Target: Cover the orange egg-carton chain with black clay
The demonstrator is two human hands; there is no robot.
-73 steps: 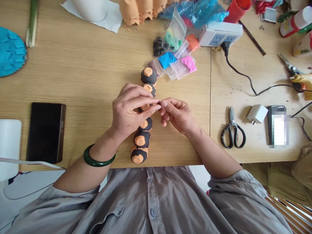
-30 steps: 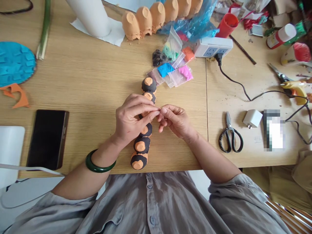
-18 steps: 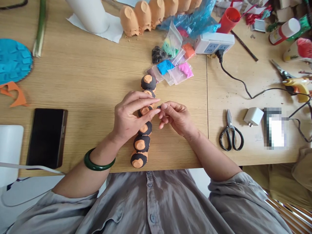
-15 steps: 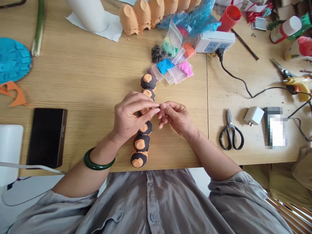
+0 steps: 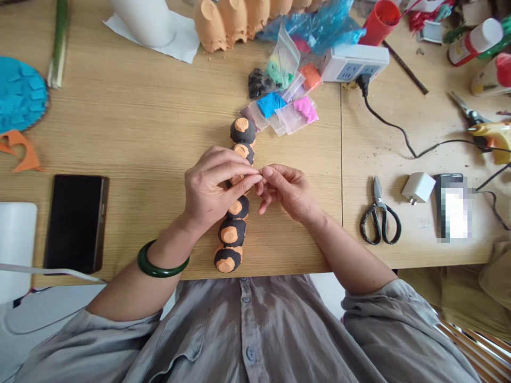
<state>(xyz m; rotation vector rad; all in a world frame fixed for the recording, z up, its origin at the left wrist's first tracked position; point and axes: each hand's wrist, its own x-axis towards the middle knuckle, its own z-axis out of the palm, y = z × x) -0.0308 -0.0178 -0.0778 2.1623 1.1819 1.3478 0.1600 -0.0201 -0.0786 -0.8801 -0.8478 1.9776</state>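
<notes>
Head camera view, looking down on a wooden table (image 5: pixel 131 133) at two bare hands that meet at its middle. Beneath them lies a row of orange clay balls (image 5: pixel 231 233), joined in a line that runs from 12 o'clock down to the table edge at 6 o'clock. Five balls show, each wrapped in a black band with a bare orange top; more may be hidden under the hands. Judging by this, the banding of the visible balls looks finished, and any remaining work seems to be small detail near the row's middle.

The left hand (image 5: pixel 207 186), with a green bangle (image 5: pixel 162 263) on its wrist, has thumb and forefinger pressed together, and the other fingers lie curled over them. The right hand (image 5: pixel 289 191) pinches in the same way, thumb against forefinger, with its other fingers loosely bent and spread below. The two pinches touch tip to tip just above the row. Whether anything lies between the fingertips is too small to tell, and it is also unclear whether either hand touches the balls.

Small bags of coloured clay (image 5: pixel 285 101) lie at 1 o'clock, near the far end of the row. Black scissors (image 5: pixel 380 218) lie at 3 o'clock, and a dark phone (image 5: pixel 75 223) lies at 9 o'clock, both well apart from the hands.
</notes>
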